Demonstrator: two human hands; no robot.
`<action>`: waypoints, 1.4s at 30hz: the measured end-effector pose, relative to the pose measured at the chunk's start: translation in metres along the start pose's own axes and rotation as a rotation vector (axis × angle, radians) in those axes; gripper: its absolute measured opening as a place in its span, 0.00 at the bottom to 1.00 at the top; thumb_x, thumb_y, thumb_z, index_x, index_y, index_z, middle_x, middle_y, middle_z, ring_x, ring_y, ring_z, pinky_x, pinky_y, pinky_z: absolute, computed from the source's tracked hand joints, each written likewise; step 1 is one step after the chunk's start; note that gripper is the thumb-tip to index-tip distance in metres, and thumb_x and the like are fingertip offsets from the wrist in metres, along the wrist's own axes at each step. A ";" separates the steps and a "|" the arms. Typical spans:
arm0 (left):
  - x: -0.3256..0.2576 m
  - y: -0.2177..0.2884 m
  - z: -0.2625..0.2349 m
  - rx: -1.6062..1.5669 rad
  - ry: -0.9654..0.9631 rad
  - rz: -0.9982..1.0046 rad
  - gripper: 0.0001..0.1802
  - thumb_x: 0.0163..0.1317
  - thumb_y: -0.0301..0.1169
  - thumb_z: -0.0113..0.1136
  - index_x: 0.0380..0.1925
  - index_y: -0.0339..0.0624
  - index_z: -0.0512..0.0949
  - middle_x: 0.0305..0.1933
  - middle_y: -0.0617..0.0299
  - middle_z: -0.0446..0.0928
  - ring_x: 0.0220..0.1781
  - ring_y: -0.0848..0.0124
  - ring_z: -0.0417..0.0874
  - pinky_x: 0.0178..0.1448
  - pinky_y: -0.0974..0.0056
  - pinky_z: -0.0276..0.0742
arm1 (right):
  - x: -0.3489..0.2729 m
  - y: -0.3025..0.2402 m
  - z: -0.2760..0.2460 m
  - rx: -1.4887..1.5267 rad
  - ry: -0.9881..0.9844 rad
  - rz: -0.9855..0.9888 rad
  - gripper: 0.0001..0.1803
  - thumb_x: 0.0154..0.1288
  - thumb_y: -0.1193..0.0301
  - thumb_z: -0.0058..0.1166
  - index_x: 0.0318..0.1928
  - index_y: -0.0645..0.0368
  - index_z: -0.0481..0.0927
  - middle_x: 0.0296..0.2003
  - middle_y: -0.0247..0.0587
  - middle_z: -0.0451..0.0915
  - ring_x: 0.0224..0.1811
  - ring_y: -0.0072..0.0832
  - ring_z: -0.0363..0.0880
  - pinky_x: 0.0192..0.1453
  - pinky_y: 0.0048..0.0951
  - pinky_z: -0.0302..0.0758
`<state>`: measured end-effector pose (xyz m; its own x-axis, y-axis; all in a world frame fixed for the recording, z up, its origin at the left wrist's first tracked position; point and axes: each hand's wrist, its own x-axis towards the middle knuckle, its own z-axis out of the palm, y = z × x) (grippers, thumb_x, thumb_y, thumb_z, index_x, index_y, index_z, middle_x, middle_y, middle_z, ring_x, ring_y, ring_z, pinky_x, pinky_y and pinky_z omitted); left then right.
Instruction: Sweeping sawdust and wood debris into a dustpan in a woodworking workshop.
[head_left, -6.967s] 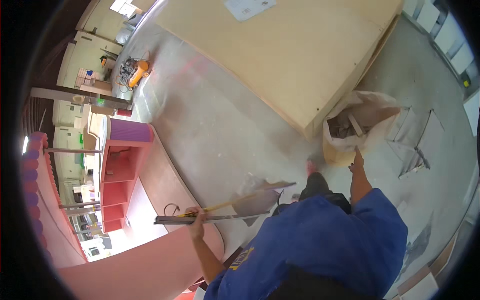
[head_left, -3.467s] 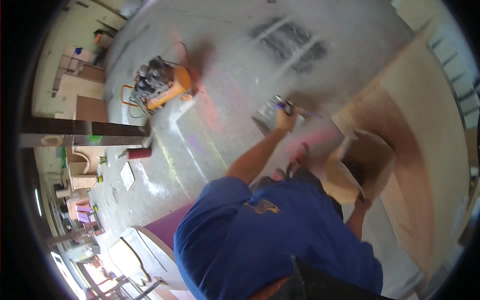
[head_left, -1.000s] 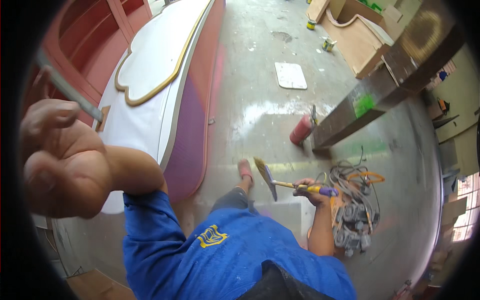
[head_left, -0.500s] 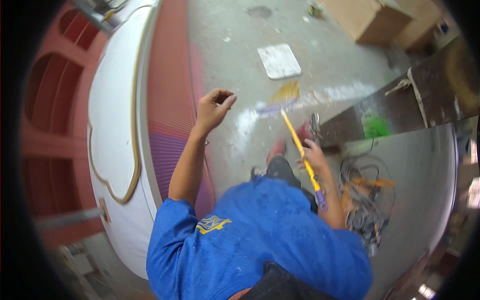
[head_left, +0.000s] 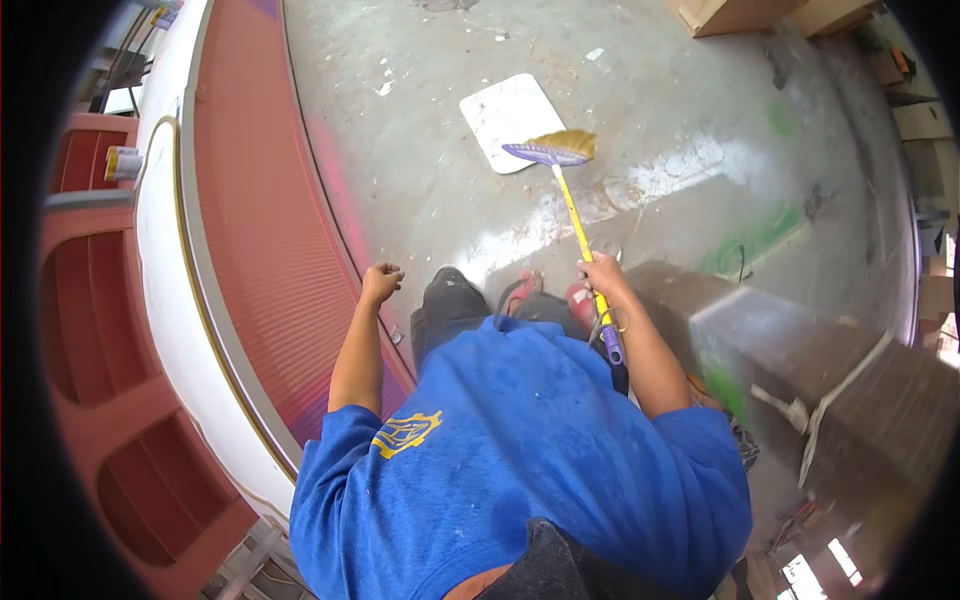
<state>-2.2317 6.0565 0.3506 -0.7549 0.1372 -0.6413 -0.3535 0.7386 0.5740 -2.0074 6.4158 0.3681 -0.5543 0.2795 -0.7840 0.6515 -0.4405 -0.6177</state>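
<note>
A broom [head_left: 572, 207] with a yellow handle slants across the middle of the view, and my right hand [head_left: 603, 275] is wrapped round its lower handle. The handle's purple end sticks out below my fist, near my blue shirt. At the far end is the purple broom head [head_left: 548, 153] with yellow-brown bristles [head_left: 568, 142]. It overlaps the near right corner of a white board [head_left: 507, 112] with rounded corners, lying on the floor. My left hand [head_left: 382, 284] hangs beside a pink ribbed panel [head_left: 255, 150], fingers loosely curled in, with nothing seen in them.
Along the left run a white panel with gold trim [head_left: 165, 230] and pink shelving [head_left: 110, 330]. On my right lies a long dark brown beam [head_left: 780, 345] with a cord round it. Wooden boxes [head_left: 735, 12] stand far right. Paint marks the concrete floor [head_left: 400, 180].
The view has moved forward and turned. The broom head now overlaps the white board, where it was short of it. My left hand has dropped lower; the right keeps its grip.
</note>
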 end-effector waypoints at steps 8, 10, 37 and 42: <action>0.200 0.074 0.018 0.190 -0.103 -0.149 0.09 0.38 0.27 0.58 0.21 0.34 0.75 0.20 0.58 0.74 0.21 0.72 0.74 0.26 0.70 0.70 | 0.138 -0.098 -0.012 -0.780 0.401 -0.186 0.16 0.50 0.62 0.40 0.26 0.65 0.70 0.20 0.53 0.72 0.24 0.43 0.72 0.29 0.37 0.67; 0.267 0.093 0.037 0.278 -0.093 -0.032 0.10 0.38 0.30 0.59 0.22 0.35 0.75 0.23 0.55 0.75 0.26 0.69 0.76 0.31 0.67 0.71 | 0.154 -0.119 -0.006 -0.796 0.492 -0.125 0.16 0.49 0.61 0.42 0.28 0.64 0.70 0.24 0.55 0.72 0.31 0.48 0.71 0.33 0.40 0.67; 0.768 0.222 0.343 0.853 -0.138 0.155 0.43 0.39 0.63 0.46 0.47 0.37 0.62 0.48 0.48 0.62 0.53 0.57 0.62 0.55 0.53 0.50 | 0.342 -0.143 -0.066 -0.358 0.481 0.386 0.09 0.45 0.75 0.50 0.19 0.63 0.65 0.10 0.37 0.68 0.11 0.19 0.69 0.15 0.22 0.65; 0.776 0.218 0.347 0.956 -0.163 0.100 0.47 0.34 0.66 0.46 0.45 0.35 0.64 0.49 0.48 0.61 0.53 0.59 0.62 0.55 0.51 0.49 | 0.350 -0.151 -0.060 -0.178 0.479 0.578 0.08 0.47 0.76 0.48 0.18 0.62 0.64 0.10 0.36 0.69 0.10 0.19 0.68 0.13 0.19 0.65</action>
<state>-2.7024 6.5534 -0.1985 -0.6459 0.2647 -0.7160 0.3598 0.9328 0.0202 -2.2687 6.6318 0.1834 0.1578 0.4034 -0.9013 0.8655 -0.4960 -0.0705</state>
